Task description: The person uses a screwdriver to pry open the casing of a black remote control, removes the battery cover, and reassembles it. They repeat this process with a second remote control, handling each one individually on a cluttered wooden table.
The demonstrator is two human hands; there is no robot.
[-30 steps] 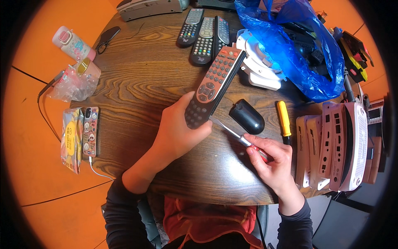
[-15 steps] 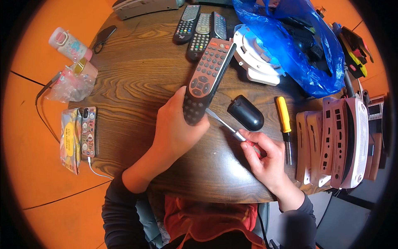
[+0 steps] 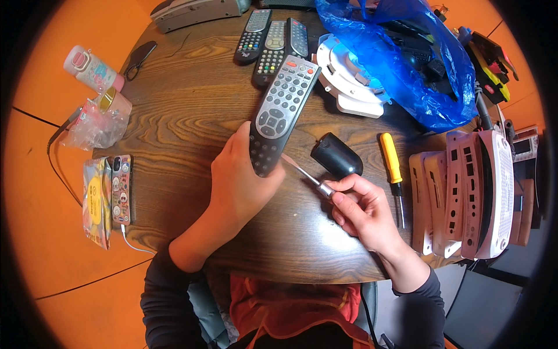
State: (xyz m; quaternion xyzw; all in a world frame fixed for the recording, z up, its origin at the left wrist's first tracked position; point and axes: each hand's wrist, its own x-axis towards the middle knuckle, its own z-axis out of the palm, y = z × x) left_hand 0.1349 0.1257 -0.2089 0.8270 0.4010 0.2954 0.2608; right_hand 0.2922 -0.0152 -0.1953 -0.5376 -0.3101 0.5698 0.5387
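My left hand [image 3: 235, 183] is wrapped around the lower end of a long grey-and-black remote control [image 3: 282, 103], its button face turned up and its far end pointing away from me. In my right hand [image 3: 365, 212] is a screwdriver [image 3: 308, 175], pinched near the collar, with its handle mostly hidden by the fingers. The metal shaft slants up and left to the remote's right edge beside my left thumb; whether the tip touches the remote is hidden. Just beyond my right fingers, a glossy black rounded cover [image 3: 337, 156] lies on the table.
A yellow-handled screwdriver [image 3: 392, 163] lies right of the cover, beside a row of upright white router-like boxes [image 3: 465, 195]. Behind are several remotes [image 3: 271, 52], a white round casing [image 3: 343, 75] and a blue plastic bag [image 3: 430, 107]. A phone [image 3: 122, 189] sits at left.
The remote's face has tilted slightly, so its panel now looks silver instead of reddish. My right fingers have shifted around the screwdriver, covering its red handle. The whole view has moved a little.
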